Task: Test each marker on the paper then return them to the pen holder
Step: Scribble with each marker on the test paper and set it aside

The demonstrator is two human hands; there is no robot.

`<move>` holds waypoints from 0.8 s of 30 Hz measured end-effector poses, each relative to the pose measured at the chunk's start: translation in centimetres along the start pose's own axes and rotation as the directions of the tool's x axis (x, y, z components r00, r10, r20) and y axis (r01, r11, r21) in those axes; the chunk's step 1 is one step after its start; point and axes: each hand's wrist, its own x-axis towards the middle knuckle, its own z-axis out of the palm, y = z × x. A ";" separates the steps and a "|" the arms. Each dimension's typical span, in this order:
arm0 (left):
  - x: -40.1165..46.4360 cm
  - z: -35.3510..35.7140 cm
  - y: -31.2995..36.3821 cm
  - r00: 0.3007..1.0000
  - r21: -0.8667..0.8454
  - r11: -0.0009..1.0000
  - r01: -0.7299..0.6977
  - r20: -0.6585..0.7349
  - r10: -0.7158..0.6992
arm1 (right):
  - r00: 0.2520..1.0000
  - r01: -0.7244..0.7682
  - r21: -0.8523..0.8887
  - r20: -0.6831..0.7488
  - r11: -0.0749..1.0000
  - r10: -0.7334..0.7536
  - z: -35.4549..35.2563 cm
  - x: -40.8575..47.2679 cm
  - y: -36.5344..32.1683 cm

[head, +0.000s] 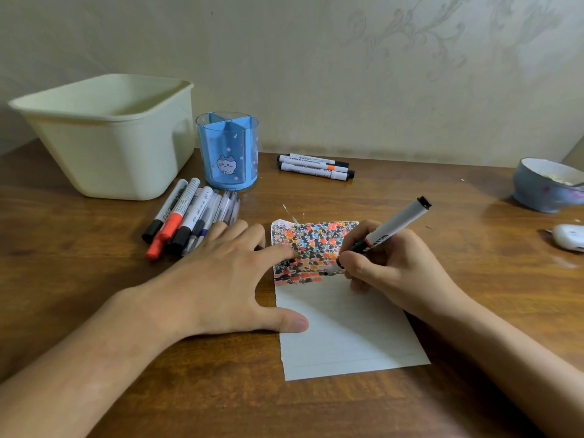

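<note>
A white paper (344,330) lies on the wooden table, its upper part covered in black, red, orange and blue scribbles. My right hand (388,267) grips a white marker (395,227) with an orange band, its tip touching the paper at the lower edge of the scribbles. My left hand (227,279) lies flat with spread fingers, pressing the paper's left edge. A blue pen holder (229,150) with a cat picture stands behind, with nothing showing above its rim. Several markers and pens (186,216) lie in a pile in front of it. Two more markers (316,165) lie further right.
A cream plastic tub (107,134) stands at the back left beside the pen holder. A blue bowl (546,184) sits at the right edge, with a white object (568,237) in front of it. A wall runs along the table's far edge.
</note>
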 end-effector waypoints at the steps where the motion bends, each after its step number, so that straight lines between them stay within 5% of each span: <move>1: 0.0 0.0 0.0 1.000 0.000 1.000 0.000 0.000 0.000 | 1.000 0.009 -0.007 0.006 1.000 -0.009 0.0 0.0 0.0; 24: 0.0 -0.1 0.1 1.000 -0.003 1.000 0.011 0.015 -0.011 | 0.999 0.045 -0.079 0.007 0.996 -0.045 0.0 0.0 -0.2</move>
